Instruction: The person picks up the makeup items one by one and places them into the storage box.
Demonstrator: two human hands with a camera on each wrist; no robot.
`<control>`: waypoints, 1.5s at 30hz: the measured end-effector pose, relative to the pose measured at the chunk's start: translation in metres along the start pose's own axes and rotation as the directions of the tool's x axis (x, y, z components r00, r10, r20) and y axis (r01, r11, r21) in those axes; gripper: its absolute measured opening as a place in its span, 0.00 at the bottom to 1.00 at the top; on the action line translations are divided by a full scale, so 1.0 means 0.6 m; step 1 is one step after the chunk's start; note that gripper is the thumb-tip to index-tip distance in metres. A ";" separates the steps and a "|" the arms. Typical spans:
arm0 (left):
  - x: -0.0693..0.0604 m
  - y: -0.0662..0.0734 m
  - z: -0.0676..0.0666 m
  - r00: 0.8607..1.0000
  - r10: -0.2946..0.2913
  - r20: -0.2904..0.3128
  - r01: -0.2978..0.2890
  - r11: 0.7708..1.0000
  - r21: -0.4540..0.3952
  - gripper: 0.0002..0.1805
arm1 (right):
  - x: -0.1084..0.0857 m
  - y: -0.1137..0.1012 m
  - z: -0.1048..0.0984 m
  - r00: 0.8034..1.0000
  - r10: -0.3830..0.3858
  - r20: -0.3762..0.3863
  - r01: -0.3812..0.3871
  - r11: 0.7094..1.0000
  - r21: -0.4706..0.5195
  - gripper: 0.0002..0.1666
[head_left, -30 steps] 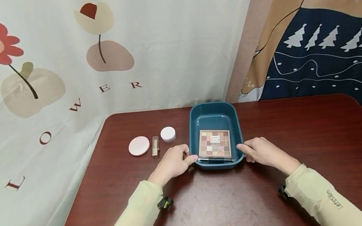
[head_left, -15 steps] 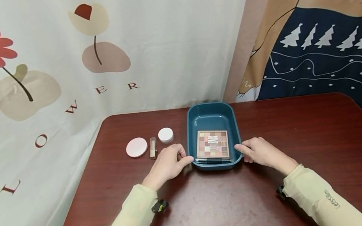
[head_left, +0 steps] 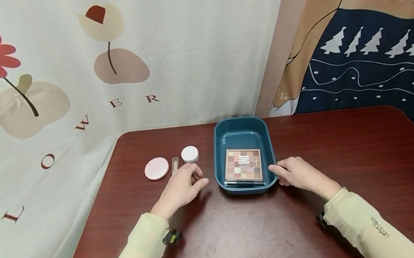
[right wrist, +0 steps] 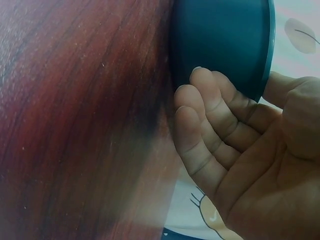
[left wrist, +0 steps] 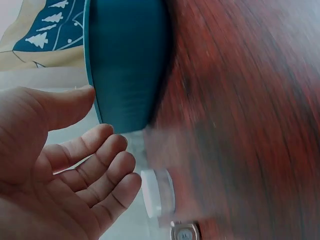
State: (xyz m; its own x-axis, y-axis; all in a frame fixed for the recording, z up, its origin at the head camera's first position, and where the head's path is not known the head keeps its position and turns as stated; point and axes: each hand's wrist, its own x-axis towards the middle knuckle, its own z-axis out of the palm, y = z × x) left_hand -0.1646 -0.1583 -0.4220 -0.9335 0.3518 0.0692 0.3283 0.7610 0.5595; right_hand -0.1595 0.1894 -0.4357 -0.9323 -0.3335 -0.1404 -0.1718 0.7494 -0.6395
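A dark blue rectangular tub (head_left: 242,138) stands at the back of the table. Inside it lie an eyeshadow palette (head_left: 243,165) and, along the near wall, a slim black pen-like stick (head_left: 244,183). My right hand (head_left: 297,173) grips the tub's near right rim, thumb over the edge and fingers against the outer wall (right wrist: 220,45). My left hand (head_left: 179,189) is off the tub, to its left, with relaxed fingers and an empty palm. Just beyond it are a lipstick tube (head_left: 175,164), partly hidden by the hand, and a white-lidded jar (head_left: 190,154).
A round pale pink compact (head_left: 157,169) lies left of the lipstick. The dark red wooden table (head_left: 244,236) has its back edge against a white curtain (head_left: 195,54) with flower prints. A navy cloth with tree prints (head_left: 376,66) hangs at the right.
My left hand has let go of the tub's left rim and moved left, now covering part of the lipstick tube. The right hand keeps its hold; the view has shifted slightly.
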 end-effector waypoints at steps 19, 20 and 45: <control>-0.001 -0.063 -0.025 0.994 0.021 -0.108 -0.005 0.988 0.153 0.19 | -0.003 -0.002 -0.002 1.000 -0.013 -0.001 0.013 1.000 -0.004 0.23; 0.000 -0.066 -0.026 0.993 0.016 -0.114 0.003 0.987 0.162 0.19 | -0.003 -0.002 -0.002 1.000 -0.017 -0.002 0.017 1.000 -0.005 0.23; 0.013 -0.098 -0.022 0.986 -0.133 -0.105 0.152 0.967 0.204 0.17 | -0.003 -0.007 -0.004 1.000 0.005 0.011 -0.004 1.000 -0.014 0.23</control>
State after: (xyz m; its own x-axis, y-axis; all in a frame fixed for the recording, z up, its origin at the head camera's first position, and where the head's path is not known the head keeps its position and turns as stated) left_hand -0.1934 -0.2075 -0.4436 -0.9789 0.1883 0.0800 0.2046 0.9008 0.3829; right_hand -0.1577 0.1883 -0.4313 -0.9294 -0.3365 -0.1517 -0.1722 0.7589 -0.6280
